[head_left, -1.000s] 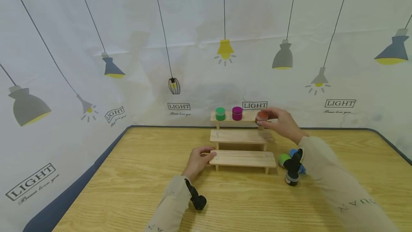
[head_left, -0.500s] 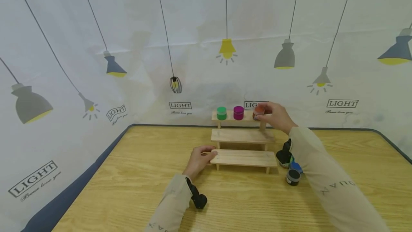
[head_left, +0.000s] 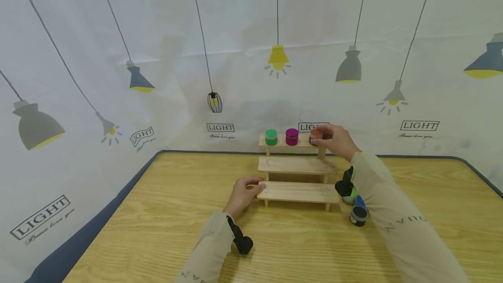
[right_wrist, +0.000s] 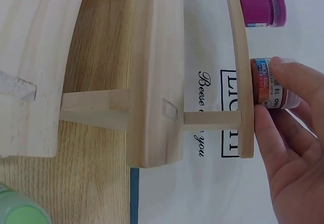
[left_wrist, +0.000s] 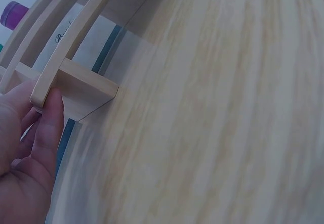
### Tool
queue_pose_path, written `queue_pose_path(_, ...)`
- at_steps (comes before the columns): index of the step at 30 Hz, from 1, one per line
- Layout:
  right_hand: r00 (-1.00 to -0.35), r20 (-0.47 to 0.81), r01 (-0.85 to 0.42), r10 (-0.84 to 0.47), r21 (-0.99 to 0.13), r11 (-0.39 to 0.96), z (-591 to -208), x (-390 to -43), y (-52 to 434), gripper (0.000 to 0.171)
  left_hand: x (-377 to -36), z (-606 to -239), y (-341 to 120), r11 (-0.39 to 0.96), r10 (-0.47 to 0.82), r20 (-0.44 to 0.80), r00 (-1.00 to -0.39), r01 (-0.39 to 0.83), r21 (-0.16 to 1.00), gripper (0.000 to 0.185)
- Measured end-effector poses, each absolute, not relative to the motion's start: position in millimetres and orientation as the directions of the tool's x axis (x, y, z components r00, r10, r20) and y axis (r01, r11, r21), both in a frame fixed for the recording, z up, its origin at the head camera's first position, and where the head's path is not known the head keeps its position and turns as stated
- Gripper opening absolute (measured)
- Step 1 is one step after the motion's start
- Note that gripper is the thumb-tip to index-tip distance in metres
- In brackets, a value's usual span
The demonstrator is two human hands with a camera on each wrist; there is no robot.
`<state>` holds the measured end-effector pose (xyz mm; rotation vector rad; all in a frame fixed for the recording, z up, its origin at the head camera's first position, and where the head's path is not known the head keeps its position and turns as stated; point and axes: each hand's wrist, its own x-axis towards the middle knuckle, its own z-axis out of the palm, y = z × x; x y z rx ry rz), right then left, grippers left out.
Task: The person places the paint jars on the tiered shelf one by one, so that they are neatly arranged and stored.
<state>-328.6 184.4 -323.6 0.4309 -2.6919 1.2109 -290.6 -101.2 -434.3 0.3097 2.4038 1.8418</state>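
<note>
A three-step wooden display stand (head_left: 297,192) stands on the table. My left hand (head_left: 241,196) pinches the left end of its lowest step, fingers under the board in the left wrist view. At the right end of the top step, my right hand (head_left: 339,142) holds a small paint jar (right_wrist: 267,85) with a reddish-brown lid and printed label. Its base is right at the board in the right wrist view. Left of it on the same step are a magenta jar (head_left: 292,137) and a green jar (head_left: 271,137).
Right of the stand, a black-lidded jar (head_left: 358,216), a blue jar (head_left: 360,203) and a light green jar (head_left: 350,197) sit close together, partly covered by the right sleeve and wrist camera. A lamp-printed cloth (head_left: 243,77) hangs behind the wooden table (head_left: 165,213).
My right hand has moved slightly left with the reddish-brown-lidded paint jar, from the top step's right end into line with the other two jars. The left hand keeps its grip.
</note>
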Motion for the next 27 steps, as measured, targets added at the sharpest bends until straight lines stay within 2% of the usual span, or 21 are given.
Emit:
queue_pose_path(11, -0.956, 0.230, -0.294, -0.183, -0.745, 0.599, -324.4, -329.5, 185.6, 0.045, -292.4, -436.6, -101.3, 0.248, 0.226, 0.045, -0.973, 0.102, 0.963, 0.029)
queue_pose_path(27, -0.962, 0.198, -0.272, -0.189, -0.757, 0.593, -320.8, -325.3, 184.8, 0.056, -291.6, -434.8, -101.1, 0.245, 0.218, 0.048, -0.975, 0.103, 0.964, 0.029)
